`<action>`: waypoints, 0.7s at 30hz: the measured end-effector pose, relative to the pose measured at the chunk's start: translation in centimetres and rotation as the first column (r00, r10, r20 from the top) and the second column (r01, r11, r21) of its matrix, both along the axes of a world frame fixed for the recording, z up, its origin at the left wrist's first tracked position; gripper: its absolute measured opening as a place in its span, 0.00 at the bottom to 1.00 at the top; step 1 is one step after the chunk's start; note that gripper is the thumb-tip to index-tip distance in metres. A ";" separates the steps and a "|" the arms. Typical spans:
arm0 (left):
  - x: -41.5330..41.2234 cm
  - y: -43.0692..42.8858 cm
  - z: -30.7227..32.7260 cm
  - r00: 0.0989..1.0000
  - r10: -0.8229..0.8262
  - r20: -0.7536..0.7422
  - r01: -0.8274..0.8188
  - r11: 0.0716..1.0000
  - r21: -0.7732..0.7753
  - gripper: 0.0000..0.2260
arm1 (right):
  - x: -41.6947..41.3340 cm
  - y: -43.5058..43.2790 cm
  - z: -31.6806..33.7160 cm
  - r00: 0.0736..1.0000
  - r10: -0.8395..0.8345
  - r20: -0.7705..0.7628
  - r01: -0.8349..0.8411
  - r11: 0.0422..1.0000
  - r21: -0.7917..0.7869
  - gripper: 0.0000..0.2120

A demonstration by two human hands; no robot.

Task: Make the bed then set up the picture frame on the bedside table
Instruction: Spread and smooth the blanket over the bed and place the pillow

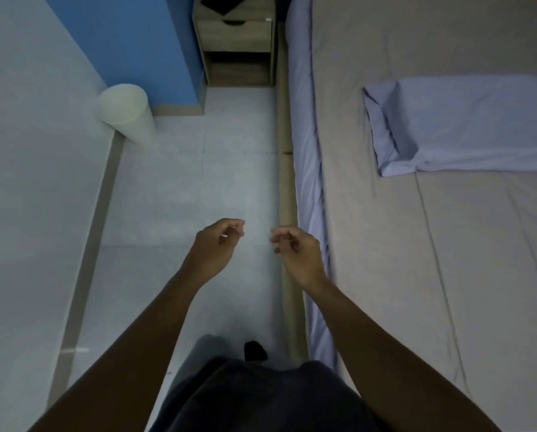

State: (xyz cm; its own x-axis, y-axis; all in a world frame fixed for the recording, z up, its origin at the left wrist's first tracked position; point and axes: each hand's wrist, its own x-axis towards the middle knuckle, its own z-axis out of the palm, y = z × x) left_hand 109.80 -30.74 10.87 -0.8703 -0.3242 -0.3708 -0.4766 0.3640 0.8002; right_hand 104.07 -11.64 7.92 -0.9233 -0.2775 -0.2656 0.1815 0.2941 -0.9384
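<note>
Walking the floor beside the bed (416,213), my left hand (218,244) and right hand (298,254) loosely curled and empty, I should reach the desk (234,35) squarely before lifting anything.

One view only, head-worn, so we have no second angle to compare and no shared overlap. We look from standing height, forward and steeply down along the floor strip (180,188) left of the bed (447,213). The bed fills the right half, its near edge running up the frame. The bedside table (236,35) sits at the far end of the bed's left side, small and distant at the top edge. Wide-angle lens bends the wall lines. Our own forearms and torso crowd the bottom, close.
</note>
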 end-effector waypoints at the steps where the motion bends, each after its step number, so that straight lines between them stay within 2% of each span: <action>1: -1.3 -1.3 0.2 1.000 0.001 -0.010 -0.001 1.000 0.013 0.07 | -1.5 -1.4 0.3 1.000 -0.008 -0.019 0.007 1.000 -0.013 0.13; 5: -7.4 -6.7 0.5 0.999 -0.002 -0.045 0.004 0.999 0.051 0.08 | -7.6 -6.5 0.5 0.994 -0.040 -0.100 0.037 0.999 -0.033 0.13; 11: -18.7 -15.5 0.6 0.997 -0.076 -0.024 0.077 0.995 0.060 0.08 | -17.9 -14.3 0.9 0.994 -0.070 -0.083 0.071 0.997 0.007 0.16; 16: -31.9 -20.6 1.8 0.981 -0.194 -0.007 0.194 0.981 0.031 0.08 | -27.8 -19.4 1.8 0.986 -0.155 -0.059 0.156 0.988 0.002 0.17; 21: -44.9 -22.7 2.9 0.958 -0.282 -0.044 0.283 0.959 0.022 0.07 | -37.1 -21.1 1.6 0.954 -0.285 -0.090 0.282 0.958 -0.041 0.12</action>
State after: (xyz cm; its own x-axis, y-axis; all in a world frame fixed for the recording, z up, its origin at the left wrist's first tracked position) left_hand 64.95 -53.41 13.81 -0.9391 -0.0532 -0.3395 -0.3252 0.4569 0.8280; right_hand 66.97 -32.72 9.50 -0.9855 -0.0063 -0.1697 0.1643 0.2176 -0.9621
